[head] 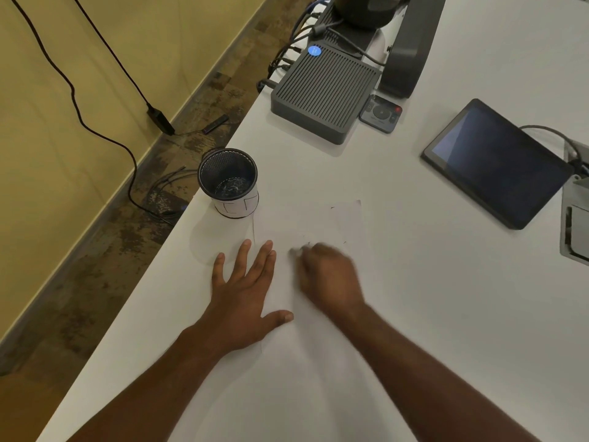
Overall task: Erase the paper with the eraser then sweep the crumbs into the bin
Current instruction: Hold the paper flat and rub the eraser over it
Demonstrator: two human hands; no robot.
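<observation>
A white sheet of paper (318,224) lies on the white table (446,314), with faint pencil marks near its far edge. My left hand (245,291) lies flat with spread fingers on the paper's left edge. My right hand (328,275) is blurred on the paper, its fingers curled round a small pale eraser (294,251) whose tip touches the sheet. A black mesh bin (228,178) with a white paper band stands at the table's left edge, just beyond the paper's far left corner; pale scraps lie in its bottom.
A dark ribbed box (322,90) with cables stands at the back. Beside it lies a small remote (381,113). A black tablet (497,161) lies at the right, a grey device (573,215) beyond it. The table edge runs diagonally at the left, above floor with cables (105,135).
</observation>
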